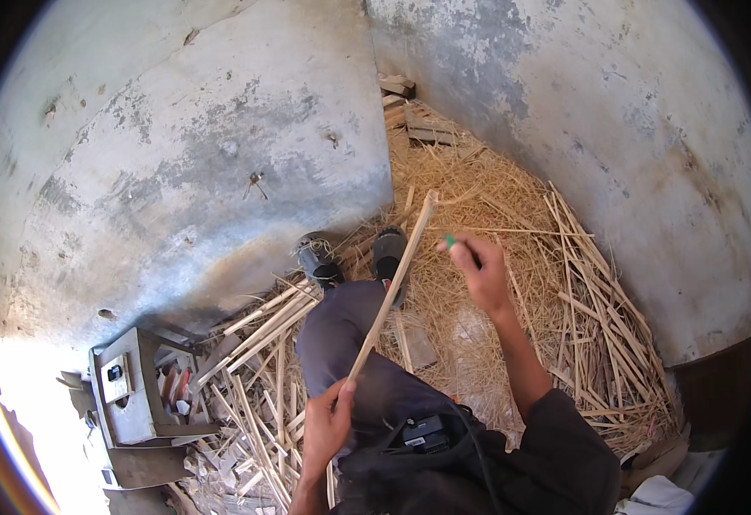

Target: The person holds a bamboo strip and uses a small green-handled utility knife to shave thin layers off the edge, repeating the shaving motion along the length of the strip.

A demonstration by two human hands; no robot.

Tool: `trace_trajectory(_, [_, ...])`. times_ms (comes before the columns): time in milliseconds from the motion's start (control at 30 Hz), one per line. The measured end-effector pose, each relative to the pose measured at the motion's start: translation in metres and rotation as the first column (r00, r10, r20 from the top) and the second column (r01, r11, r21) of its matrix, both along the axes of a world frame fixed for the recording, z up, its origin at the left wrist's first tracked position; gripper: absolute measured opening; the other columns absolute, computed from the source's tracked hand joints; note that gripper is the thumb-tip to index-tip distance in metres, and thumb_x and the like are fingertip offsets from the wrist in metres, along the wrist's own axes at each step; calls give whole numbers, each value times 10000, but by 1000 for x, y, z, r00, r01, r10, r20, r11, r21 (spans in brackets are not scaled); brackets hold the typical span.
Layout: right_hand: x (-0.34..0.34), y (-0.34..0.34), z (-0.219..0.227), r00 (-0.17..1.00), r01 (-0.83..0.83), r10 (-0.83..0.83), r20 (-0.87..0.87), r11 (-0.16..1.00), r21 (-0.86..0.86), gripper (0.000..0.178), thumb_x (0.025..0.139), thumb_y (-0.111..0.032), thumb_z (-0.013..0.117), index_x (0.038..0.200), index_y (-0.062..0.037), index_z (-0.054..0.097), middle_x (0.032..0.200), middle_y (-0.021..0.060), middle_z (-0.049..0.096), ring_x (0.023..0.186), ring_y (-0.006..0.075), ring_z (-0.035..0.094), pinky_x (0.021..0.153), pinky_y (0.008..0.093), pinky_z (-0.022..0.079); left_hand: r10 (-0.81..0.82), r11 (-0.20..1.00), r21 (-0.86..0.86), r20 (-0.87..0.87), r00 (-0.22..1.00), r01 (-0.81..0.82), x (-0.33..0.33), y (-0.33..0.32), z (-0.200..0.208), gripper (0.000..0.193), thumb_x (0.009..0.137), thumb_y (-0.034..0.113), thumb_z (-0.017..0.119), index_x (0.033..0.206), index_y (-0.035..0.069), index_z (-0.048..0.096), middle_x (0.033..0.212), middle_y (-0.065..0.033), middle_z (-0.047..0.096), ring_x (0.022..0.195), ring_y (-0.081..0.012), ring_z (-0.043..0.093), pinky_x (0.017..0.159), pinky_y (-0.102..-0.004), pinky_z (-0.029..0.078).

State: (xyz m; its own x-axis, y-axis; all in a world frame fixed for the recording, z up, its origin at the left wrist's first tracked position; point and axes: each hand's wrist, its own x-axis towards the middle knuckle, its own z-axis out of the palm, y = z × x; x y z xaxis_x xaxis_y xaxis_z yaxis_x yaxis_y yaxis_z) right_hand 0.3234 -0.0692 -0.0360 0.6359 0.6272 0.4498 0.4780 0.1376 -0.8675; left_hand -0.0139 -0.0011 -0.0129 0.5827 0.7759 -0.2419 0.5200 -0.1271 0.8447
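While seated amid straw: left hand clamped on lower end of long wooden strip, slanting toward 1 o'clock over knees. Right hand closed on small green-tipped tool, just beside strip's upper end. Step judged: trimming. Next calls for steady contact.

1. The left hand is gripping the lower end of a long pale cane strip that is slanting up over the person's legs.
2. The right hand is pinching a small green-handled tool just beside the strip's upper part.
3. Shavings and split canes are covering the floor.
4. A grey metal box is sitting at the left.
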Motion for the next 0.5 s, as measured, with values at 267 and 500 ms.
trace_trajectory(267, [-66,-9,11,940,-37,44,338,999,-27,341,914,-370,805,1011,-44,782,877,111,767,699,240,740,604,341,561,-22,996,-80,109,994,31,12,0,8,327,1114,253,549,1185,20,767,629,38,464,585,-48,397,523,-278,314])
trace_trajectory(500, [-80,-9,4,878,-4,27,479,999,-49,322,901,-419,805,1009,-117,783,703,32,661,549,207,652,491,344,486,-39,997,-57,157,987,49,18,-3,11,323,1116,235,534,1145,12,765,627,30,472,574,-48,402,516,-283,312])
